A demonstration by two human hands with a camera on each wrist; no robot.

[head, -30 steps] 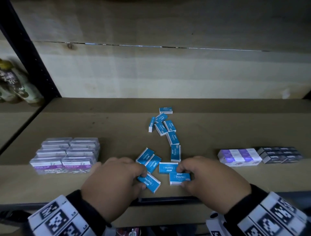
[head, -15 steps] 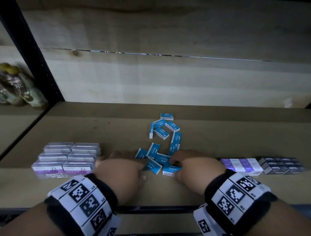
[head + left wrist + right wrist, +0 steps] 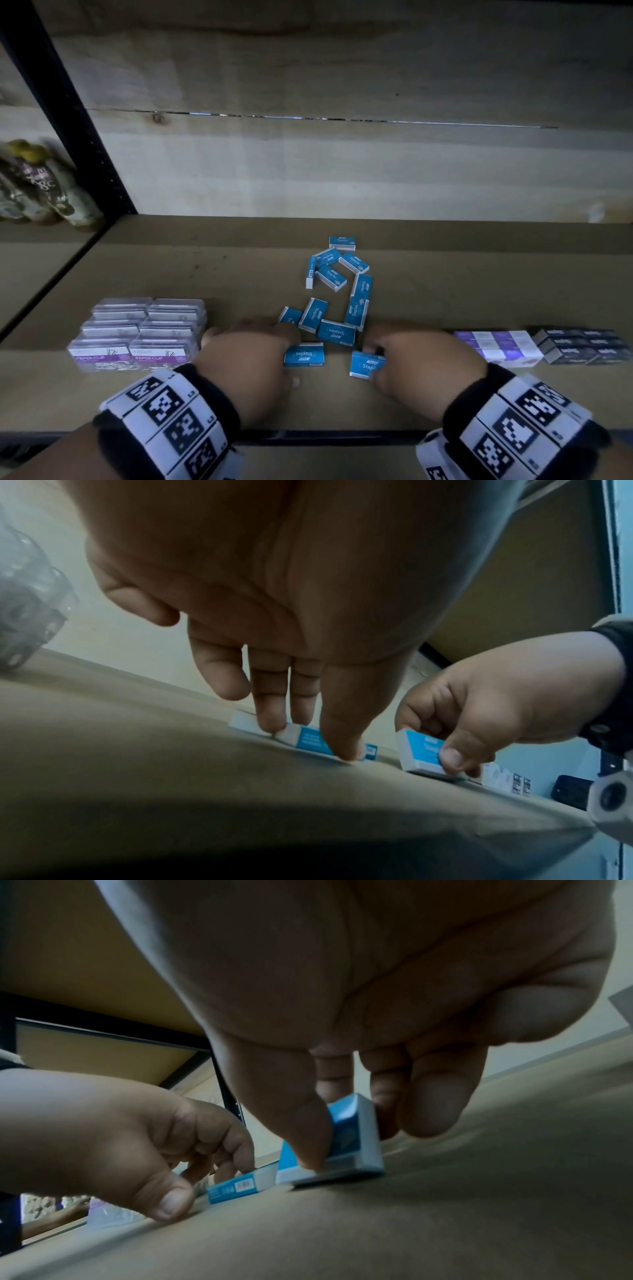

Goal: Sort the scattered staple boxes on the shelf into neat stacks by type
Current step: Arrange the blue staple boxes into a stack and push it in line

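Several blue staple boxes [image 3: 356, 294] lie scattered in a loose chain across the middle of the brown shelf [image 3: 239, 274]. My left hand [image 3: 274, 359] pinches one blue staple box [image 3: 305, 354] that lies flat near the front; thumb and fingers [image 3: 270, 718] sit on its opposite sides [image 3: 308, 738]. My right hand [image 3: 394, 363] pinches a second blue staple box [image 3: 363, 365]. In the right wrist view that second box [image 3: 352, 1139] is tilted up on one edge between thumb and fingers [image 3: 383, 1096].
Clear paper clip boxes [image 3: 137, 335] are stacked at the front left. Purple-and-white boxes [image 3: 496, 346] and dark boxes [image 3: 579, 346] sit in rows at the front right. A black shelf post [image 3: 68, 113] stands at the left, and a wooden back wall [image 3: 342, 171] rises behind.
Both hands have drawn their two blue boxes out of the cluster toward the front edge. The left box now lies square to the edge, and the right one has tipped up.
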